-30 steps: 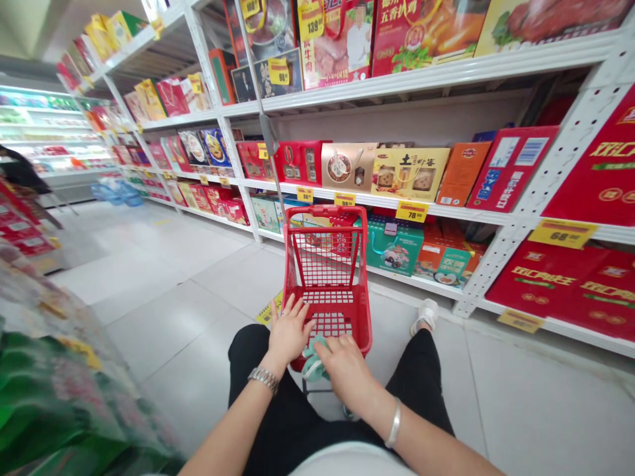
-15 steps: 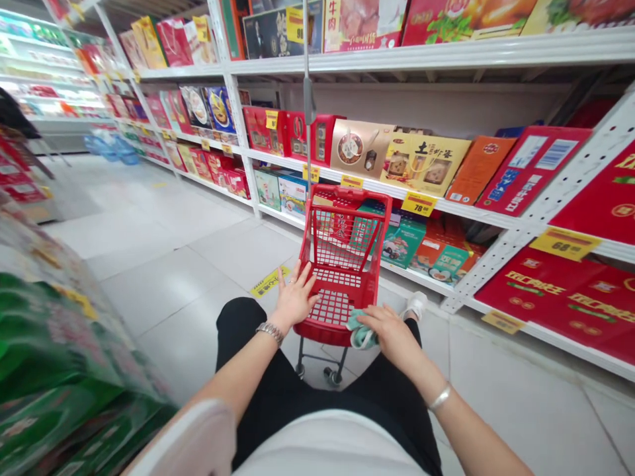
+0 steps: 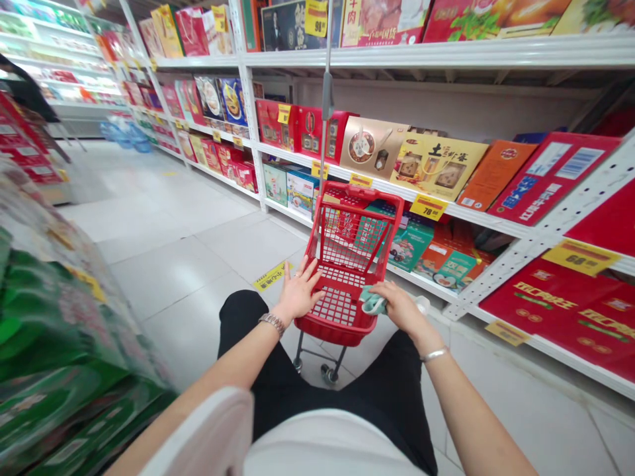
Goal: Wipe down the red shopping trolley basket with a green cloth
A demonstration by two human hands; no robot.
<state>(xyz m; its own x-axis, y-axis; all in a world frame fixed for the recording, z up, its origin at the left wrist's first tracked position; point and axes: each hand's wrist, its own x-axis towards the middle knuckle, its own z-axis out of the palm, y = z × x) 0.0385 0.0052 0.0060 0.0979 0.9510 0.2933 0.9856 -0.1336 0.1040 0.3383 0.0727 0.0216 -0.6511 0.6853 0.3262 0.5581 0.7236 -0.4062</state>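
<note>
Left hand (image 3: pixel 299 293) spread open, palm down, fingers apart, resting on the near left rim of a red wire shopping cart (image 3: pixel 364 196), with no visible grip. Right hand (image 3: pixel 401 307) half curled over a teal cloth (image 3: pixel 373 301), bunched between its fingers and the cart's near right rim; looks pinned there rather than dropped in, and the exact item is hard to tell. Both hands on the near edge seem placed to steady the cart, which stands on small wheels (image 3: pixel 327 374) ahead of the person's black trousers (image 3: pixel 258 344). Right of the right hand, the white metal shelving (image 3: pixel 496 277) runs close, its low shelf edge just beyond the cart, so little side room there, with red gift boxes (image 3: pixel 546 311) further right. Left of the left hand is a wider stretch of tile floor (image 3: pixel 173 277), with a yellow floor sticker (image 3: pixel 270 276) just past the fingers, then a blurred green display (image 3: pixel 49 344) well apart. Most room for moving lies on that side.
</note>
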